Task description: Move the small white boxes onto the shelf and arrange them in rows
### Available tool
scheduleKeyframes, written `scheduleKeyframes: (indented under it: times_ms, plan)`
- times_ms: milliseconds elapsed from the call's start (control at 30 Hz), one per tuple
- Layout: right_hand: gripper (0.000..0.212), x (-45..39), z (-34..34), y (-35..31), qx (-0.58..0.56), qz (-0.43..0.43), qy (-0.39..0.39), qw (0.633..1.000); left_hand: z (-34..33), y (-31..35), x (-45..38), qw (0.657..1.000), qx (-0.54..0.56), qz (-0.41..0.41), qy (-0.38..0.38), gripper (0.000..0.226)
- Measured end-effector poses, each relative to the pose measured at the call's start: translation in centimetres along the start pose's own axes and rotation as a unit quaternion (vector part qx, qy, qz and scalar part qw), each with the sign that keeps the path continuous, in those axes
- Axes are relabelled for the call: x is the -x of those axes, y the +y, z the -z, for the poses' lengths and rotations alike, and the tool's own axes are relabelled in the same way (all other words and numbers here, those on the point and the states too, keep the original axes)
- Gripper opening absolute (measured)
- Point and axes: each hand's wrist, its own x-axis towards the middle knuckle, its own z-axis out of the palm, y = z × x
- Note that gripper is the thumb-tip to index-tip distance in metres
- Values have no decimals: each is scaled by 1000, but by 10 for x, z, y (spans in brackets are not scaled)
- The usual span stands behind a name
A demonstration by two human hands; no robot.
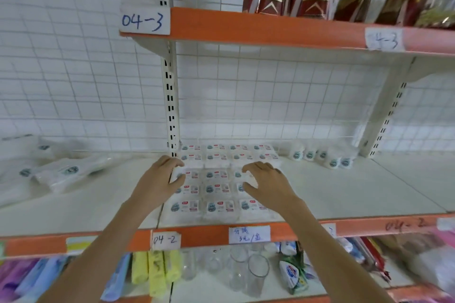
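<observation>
The small white boxes (216,174) lie flat on the shelf (344,192) in a tidy block directly between and just beyond the two hands, each box's long side running left to right. The left hand (163,179) curls its fingers over the far edge of the box at the left end of a middle row, thumb on the near side, gripping it. The right hand (263,181) does the same at the right end of that row, fingers bent over the box beneath it. Both hands are equally near the block, one at each flank, so the row between them seems ready to be squeezed together or nudged back. Counting is partly a judgement, since the hands cover some boxes: five rows show, the two behind the fingers holding four boxes each, the three nearer rows three each, about seventeen in all. Beyond the right hand, further right, stand roughly five small white tubs (320,156). To the left of the left hand lie a few clear packets (69,172), blurred.
</observation>
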Motion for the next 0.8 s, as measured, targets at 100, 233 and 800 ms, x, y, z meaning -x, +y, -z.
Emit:
scheduleKeyframes:
  times_ms: [100,233,800]
  plan:
    - [41,48,5,9,-25,-4,4,1000,6,19,41,1000,-13,-1,5,26]
    - [41,114,3,23,-50,-16,-5,999,-1,43,108,1000,-11,21,-7,24]
    - [41,166,-35,-120,-159,157,-87,971,103,30,319,967,-73,245,13,32]
